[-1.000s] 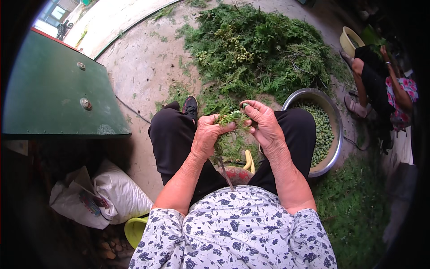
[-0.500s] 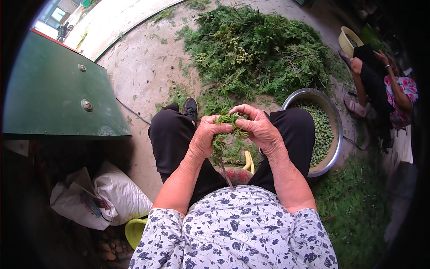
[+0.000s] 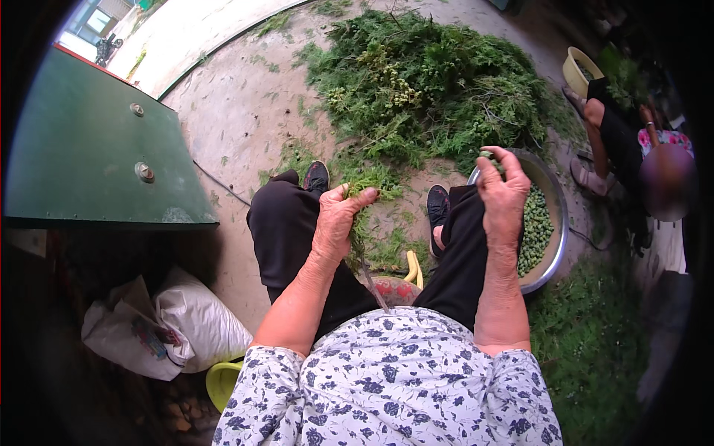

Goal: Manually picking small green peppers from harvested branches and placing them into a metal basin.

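Between my knees, my left hand (image 3: 339, 221) is closed around a leafy green conifer sprig (image 3: 362, 239), whose bare stem points down toward my lap. My right hand (image 3: 502, 187) is raised over my right knee, beside the near-left rim of a wide metal basin (image 3: 559, 195). Its thumb and fingers pinch a small green cone (image 3: 487, 154). Many similar green cones (image 3: 537, 230) fill the basin. My right forearm covers part of the basin's left side.
A large heap of cut conifer branches (image 3: 431, 82) lies ahead. Left stands a green metal panel (image 3: 111, 149), with a white sack (image 3: 197, 320) and a yellow-green basin (image 3: 222, 383) below. At right, another person (image 3: 621, 134) sits near a yellow tub (image 3: 576, 74). More greenery (image 3: 587, 334) covers the right floor.
My right hand has left the sprig and moved right to the basin, pinching a green cone. My left hand keeps the sprig. The other person's arm has lowered.
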